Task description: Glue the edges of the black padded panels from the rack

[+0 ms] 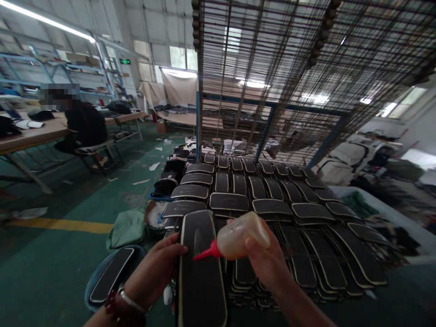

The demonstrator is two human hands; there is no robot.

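A long black panel with a pale edge (203,286) is held upright in front of me. My left hand (166,254) grips its left edge, with the thumb lying on the dark face. In my right hand (264,254) is a cloudy squeeze bottle (240,236) with a red nozzle, tilted so that the tip points left at the panel. A faint shiny streak shows on the panel just above the tip. Whether the tip touches the surface I cannot tell. Behind both hands, many similar black panels (229,202) lie in rows on a rack.
A wire-mesh rack (259,59) rises over the panels. One more panel (112,274) rests on a round blue seat at lower left, near a green sack (127,227). A seated person (85,118) is at a long table (51,135) on the left. White bags (347,156) are piled at right.
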